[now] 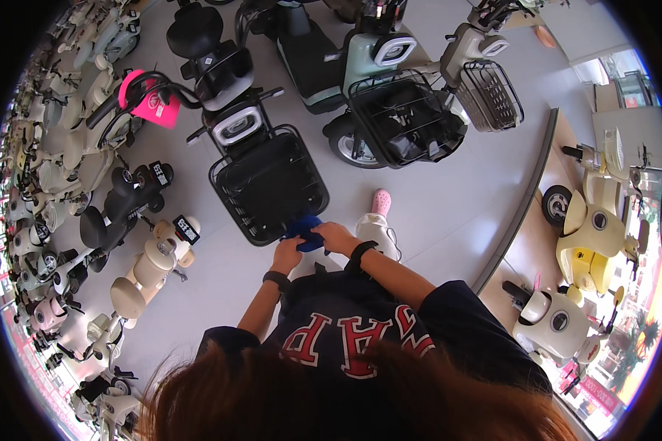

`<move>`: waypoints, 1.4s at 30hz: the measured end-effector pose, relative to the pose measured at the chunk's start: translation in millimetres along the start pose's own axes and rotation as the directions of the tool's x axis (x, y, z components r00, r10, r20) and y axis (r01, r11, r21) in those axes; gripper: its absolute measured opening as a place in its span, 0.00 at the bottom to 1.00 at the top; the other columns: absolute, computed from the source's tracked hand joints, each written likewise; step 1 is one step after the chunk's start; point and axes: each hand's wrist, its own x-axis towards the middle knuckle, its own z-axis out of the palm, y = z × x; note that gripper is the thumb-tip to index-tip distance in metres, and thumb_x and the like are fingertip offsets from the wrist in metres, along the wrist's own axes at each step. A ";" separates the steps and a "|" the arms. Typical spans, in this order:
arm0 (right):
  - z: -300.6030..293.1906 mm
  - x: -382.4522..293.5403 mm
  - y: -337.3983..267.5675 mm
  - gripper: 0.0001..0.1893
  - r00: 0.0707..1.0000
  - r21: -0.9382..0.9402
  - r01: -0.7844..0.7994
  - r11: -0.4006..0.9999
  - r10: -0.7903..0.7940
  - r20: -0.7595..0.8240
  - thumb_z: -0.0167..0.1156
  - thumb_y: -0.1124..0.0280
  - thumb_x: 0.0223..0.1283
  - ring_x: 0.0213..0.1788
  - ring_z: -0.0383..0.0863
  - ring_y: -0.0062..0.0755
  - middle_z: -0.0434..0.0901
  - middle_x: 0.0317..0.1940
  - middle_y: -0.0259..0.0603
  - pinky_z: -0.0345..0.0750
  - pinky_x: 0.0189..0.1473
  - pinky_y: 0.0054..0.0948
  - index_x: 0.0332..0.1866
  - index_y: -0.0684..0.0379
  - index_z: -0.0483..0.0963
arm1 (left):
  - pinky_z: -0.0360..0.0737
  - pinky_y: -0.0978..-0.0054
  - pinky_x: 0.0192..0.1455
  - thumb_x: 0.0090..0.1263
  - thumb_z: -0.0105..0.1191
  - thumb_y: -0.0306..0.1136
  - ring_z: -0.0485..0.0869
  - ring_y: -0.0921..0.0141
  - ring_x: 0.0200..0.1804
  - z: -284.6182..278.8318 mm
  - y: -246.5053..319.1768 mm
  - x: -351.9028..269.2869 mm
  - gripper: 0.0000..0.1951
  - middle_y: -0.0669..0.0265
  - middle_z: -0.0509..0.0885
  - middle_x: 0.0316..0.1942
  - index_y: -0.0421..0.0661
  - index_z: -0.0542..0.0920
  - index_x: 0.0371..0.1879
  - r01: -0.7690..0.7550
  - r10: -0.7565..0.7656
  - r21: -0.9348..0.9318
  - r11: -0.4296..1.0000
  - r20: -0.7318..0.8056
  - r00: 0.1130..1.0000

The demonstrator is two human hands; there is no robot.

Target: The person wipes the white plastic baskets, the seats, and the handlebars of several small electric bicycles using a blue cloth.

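A bunched blue cloth (305, 232) is held between both hands in front of my body. My left hand (288, 251) grips its left side, and my right hand (334, 237) grips its right side. Just beyond the cloth is the near edge of a black front basket (270, 187) on a black electric scooter (237, 124). Whether the cloth touches the basket rim cannot be told. A pink tag with writing (157, 105) hangs on this scooter's handlebar.
A pale green scooter (358, 63) with a black basket (408, 121) stands ahead, beside a beige one with a basket (488, 96). Rows of scooters line the left. A raised platform edge (521, 218) curves on the right, with cream scooters (590, 237) on it.
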 end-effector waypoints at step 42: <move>-543.0 -115.8 -98.4 0.09 0.854 -0.481 0.514 0.711 -0.370 0.366 0.60 0.71 0.52 0.50 0.78 0.37 0.79 0.39 0.37 0.74 0.51 0.38 0.39 0.58 0.78 | 0.80 0.60 0.52 0.48 0.52 0.25 0.85 0.50 0.49 -208.7 380.2 209.2 0.21 0.48 0.87 0.45 0.38 0.86 0.43 -0.459 0.766 -0.740 0.492 0.117 0.632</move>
